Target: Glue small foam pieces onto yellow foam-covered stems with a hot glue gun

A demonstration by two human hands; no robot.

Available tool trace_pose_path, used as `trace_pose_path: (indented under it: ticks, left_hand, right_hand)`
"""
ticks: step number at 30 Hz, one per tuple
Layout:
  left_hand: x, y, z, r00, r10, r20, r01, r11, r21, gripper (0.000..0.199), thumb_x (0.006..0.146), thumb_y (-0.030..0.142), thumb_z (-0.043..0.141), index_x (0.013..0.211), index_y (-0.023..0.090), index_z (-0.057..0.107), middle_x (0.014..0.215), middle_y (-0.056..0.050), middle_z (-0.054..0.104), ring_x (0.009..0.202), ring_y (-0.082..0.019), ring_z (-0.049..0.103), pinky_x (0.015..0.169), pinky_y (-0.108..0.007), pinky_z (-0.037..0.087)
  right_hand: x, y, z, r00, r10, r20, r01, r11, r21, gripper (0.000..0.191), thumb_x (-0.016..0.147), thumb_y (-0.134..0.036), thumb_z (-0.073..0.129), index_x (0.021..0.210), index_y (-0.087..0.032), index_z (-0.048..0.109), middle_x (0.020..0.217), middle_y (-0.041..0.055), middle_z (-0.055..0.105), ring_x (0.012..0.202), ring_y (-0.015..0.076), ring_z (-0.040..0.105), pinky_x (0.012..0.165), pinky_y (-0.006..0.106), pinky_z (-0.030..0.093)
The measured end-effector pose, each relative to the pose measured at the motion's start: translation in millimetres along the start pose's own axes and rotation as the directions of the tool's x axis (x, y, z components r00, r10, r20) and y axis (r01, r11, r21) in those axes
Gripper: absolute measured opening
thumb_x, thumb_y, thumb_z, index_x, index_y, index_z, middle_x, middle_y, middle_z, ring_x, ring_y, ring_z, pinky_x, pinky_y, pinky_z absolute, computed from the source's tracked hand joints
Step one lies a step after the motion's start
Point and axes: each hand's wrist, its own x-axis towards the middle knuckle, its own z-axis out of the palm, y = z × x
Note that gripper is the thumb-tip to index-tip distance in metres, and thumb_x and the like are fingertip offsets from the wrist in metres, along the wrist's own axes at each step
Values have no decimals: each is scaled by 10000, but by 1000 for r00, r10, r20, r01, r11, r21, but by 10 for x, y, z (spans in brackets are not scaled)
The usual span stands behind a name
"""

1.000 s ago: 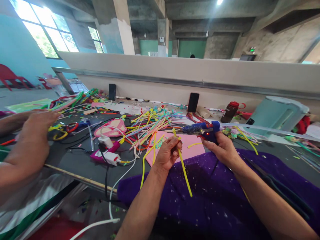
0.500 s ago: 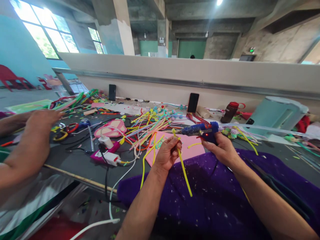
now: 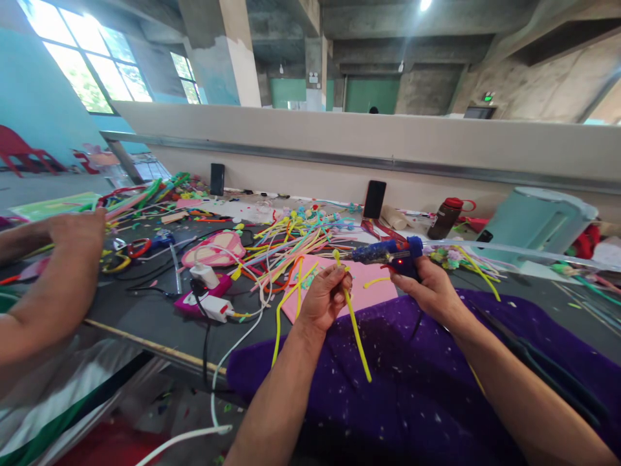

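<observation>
My left hand [image 3: 326,296] pinches a yellow pipe cleaner [image 3: 358,336], its long end hanging down and a small knotted tip showing above the fingers. My right hand [image 3: 431,285] is wrapped round the handle of a blue glue gun [image 3: 388,251], which has a small red light lit. The gun's nozzle points left, close to the knotted tip; whether they touch I cannot tell. Beneath both hands lies a pink sheet [image 3: 371,294], with another short yellow piece on it.
Pipe cleaners [image 3: 310,239] are heaped behind my hands. A purple power strip [image 3: 204,301] with white cables lies left. At the right stand a dark bottle [image 3: 445,218] and a teal container [image 3: 533,223]. Another person's arm [image 3: 63,278] reaches in at the far left.
The other person's hand at the far left has moved a little further left. My hands, the glue gun and the yellow pipe cleaner have hardly moved.
</observation>
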Motion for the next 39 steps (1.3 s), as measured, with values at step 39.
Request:
trace_pose_path:
  ticks: [39]
  left_hand:
    - [34, -22, 25, 1000, -20, -9, 21, 999, 40, 210, 660, 272, 682, 691, 123, 537, 553, 49, 527, 331, 13, 357, 288, -98, 244]
  right_hand:
    - [166, 868, -91, 734, 506, 453, -411, 862, -297, 296, 685, -462, 590, 699, -167, 611, 568, 0, 597, 406, 107, 513, 351, 195, 341]
